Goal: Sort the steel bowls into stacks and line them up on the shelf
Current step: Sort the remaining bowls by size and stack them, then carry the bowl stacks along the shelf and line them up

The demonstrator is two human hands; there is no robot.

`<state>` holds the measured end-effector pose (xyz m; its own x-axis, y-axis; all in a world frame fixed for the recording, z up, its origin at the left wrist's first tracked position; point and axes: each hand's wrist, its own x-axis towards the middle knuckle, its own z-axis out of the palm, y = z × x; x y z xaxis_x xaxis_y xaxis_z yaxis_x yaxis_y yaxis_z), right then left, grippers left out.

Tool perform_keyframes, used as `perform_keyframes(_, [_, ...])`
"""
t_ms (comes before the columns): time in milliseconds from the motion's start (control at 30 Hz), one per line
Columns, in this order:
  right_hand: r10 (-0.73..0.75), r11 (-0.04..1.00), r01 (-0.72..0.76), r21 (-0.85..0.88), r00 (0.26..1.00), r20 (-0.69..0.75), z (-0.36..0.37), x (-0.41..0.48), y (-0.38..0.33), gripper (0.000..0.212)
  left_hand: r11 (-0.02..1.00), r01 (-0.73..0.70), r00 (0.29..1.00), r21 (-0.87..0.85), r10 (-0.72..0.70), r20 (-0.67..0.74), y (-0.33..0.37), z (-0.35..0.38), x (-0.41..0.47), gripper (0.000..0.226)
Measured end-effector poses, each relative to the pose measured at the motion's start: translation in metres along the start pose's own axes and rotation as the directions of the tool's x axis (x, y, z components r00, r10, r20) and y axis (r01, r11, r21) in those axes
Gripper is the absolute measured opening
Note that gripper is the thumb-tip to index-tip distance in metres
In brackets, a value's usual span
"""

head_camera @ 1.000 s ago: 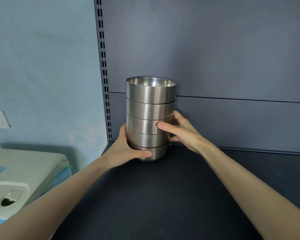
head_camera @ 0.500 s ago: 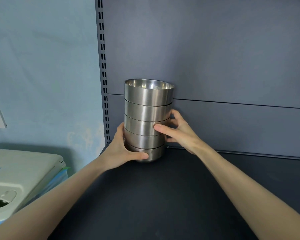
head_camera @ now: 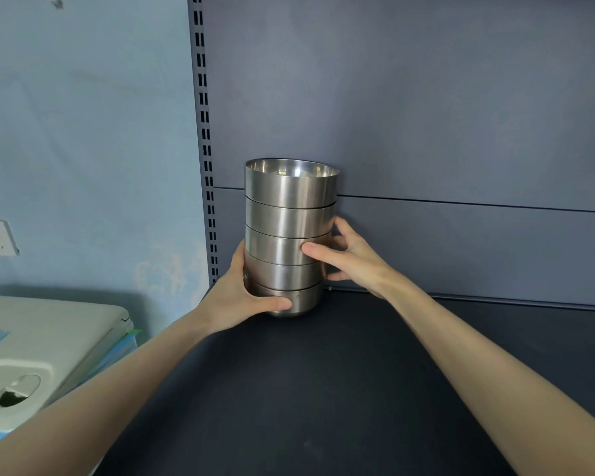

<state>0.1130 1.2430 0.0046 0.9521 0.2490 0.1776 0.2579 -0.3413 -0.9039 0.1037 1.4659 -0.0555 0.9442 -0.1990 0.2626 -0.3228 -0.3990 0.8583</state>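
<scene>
Bowl stack (head_camera: 289, 218), gripped L hand (head_camera: 241, 293), R hand (head_camera: 356, 264)

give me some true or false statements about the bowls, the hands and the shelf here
1. The stack of steel bowls has five bowls. True.
2. Only one hand is on the stack. False: the left hand grips the bottom bowls and the right hand holds the middle ones.
3. The stack is near the back left corner of the shelf, close to the slotted upright. True.
4. The top bowl is upside down. False: its opening faces up, like the rest of the stack.
</scene>
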Motion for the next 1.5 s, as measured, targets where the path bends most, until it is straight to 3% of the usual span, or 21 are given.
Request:
perform_keyframes(167, [0.027, 0.993, -0.026, -0.117, 1.0, 0.009, -0.001, -0.008, -0.007, 0.104, 0.986, 0.075, 0.997, 0.147, -0.075, -0.001, 0.007, -0.001, -0.007, 0.115])
perform_keyframes(267, [-0.011, 0.975, 0.001, -0.22, 0.999, -0.042, 0.0, -0.015, -0.013, 0.09, 0.946, 0.096, 0.995, 0.309, -0.096, -0.016, 0.016, -0.003, -0.014, 0.097])
perform_keyframes(400, [-0.037, 0.923, 0.015, -0.384, 0.998, -0.052, -0.009, -0.027, -0.018, 0.078, 0.728, 0.128, 0.992, 0.674, -0.094, -0.087, 0.037, -0.013, -0.026, 0.057])
perform_keyframes(500, [-0.05, 0.833, 0.019, -0.553, 0.998, -0.04, -0.023, -0.042, -0.024, 0.075, 0.597, 0.065, 0.997, 0.8, -0.011, -0.072, 0.062, -0.017, -0.035, 0.032])
perform_keyframes(700, [-0.079, 0.69, -0.028, -0.723, 0.99, -0.114, -0.079, -0.088, -0.05, 0.076, 0.575, -0.144, 0.976, 0.806, 0.219, 0.018, 0.136, 0.008, -0.044, 0.036])
perform_keyframes(1033, [-0.227, 0.559, -0.157, -0.814, 0.915, -0.333, -0.22, -0.232, -0.094, 0.068, 0.399, -0.407, 0.803, 0.822, 0.586, 0.113, 0.287, 0.13, -0.052, 0.064])
perform_keyframes(1233, [-0.225, 0.464, -0.291, -0.837, 0.875, -0.428, -0.292, -0.348, -0.081, 0.069, 0.359, -0.527, 0.68, 0.771, 0.722, 0.128, 0.355, 0.236, -0.09, 0.066])
perform_keyframes(1500, [-0.176, 0.41, -0.444, -0.797, 0.819, -0.547, -0.384, -0.448, -0.052, 0.066, 0.299, -0.662, 0.585, 0.687, 0.779, 0.225, 0.414, 0.349, -0.108, 0.067])
